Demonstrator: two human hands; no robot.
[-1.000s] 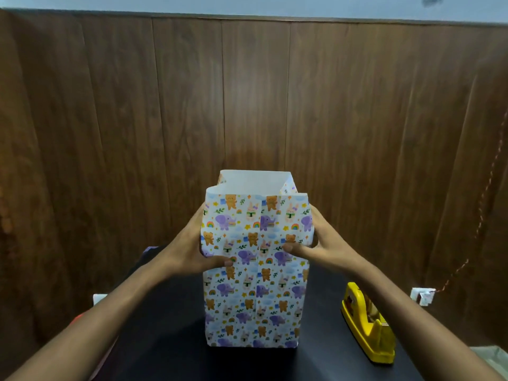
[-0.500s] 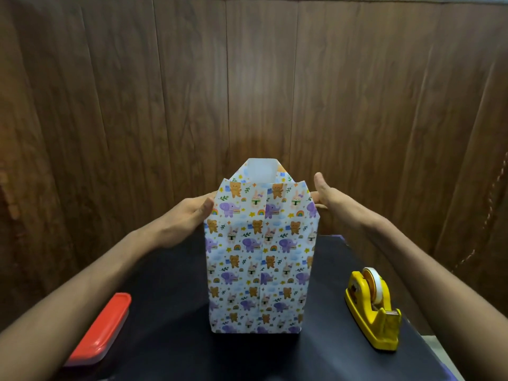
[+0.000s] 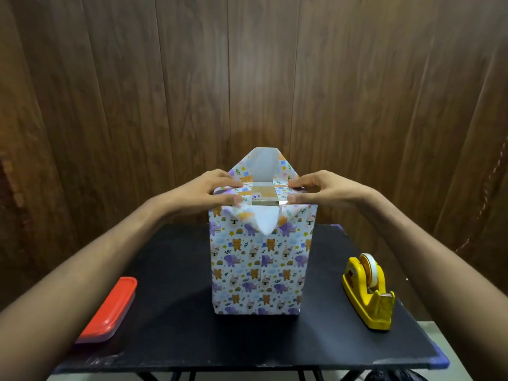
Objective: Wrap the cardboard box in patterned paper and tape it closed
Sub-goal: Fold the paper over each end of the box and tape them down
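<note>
Glossy patterned paper (image 3: 261,265), brown cardboard box (image 3: 262,192) top, matt black tabletop (image 3: 176,336), shiny yellow plastic tape dispenser (image 3: 368,295), wood-grain wall (image 3: 192,78).

We find no legible text, label, brand, number or sign. The paper (image 3: 259,270) carries only printed animals, rainbows, stars and clouds, no words. The dispenser (image 3: 368,295) bears a small round mark on its side, too blurred for us to read. The container (image 3: 110,309) shows a plain lid with no lettering we can make out.
</note>
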